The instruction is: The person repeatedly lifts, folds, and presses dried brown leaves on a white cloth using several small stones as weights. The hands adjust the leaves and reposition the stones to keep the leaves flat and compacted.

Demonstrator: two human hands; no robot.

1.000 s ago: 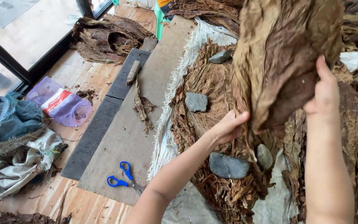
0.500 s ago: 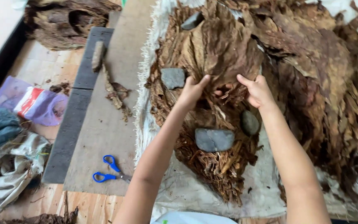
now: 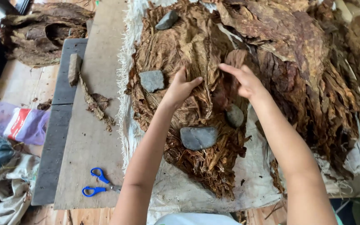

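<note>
Hands work at the middle of a fanned leaf pile (image 3: 176,54), dry and brown, spread on a pale cloth (image 3: 255,175) over a board (image 3: 101,62). Left hand (image 3: 180,88) lies on the top leaf with fingers loosely bent and thumb out, pressing rather than pinching; right hand (image 3: 243,79) has fingers extended and slightly spread, tips touching a darker leaf (image 3: 230,62) at the pile's centre, nothing clasped. Four stones hold the pile: one (image 3: 152,80) just beside the left hand, one (image 3: 167,19) at the top, one (image 3: 198,137) below the hands, a small one (image 3: 234,115) under the right wrist. In my judgement, smoothing is best done with flat palms stroking along the veins from the stem end outward, light pressure only, since such leaves look brittle and would crack if pinched or dragged across the stones. A larger heap (image 3: 309,71) crowds the right side, touching the worked pile, so room there is poor. Cloth's frayed left edge lies near the pile; beyond it bare board offers open room, down to the scissors (image 3: 98,183) near the front edge, well apart from both hands.
</note>
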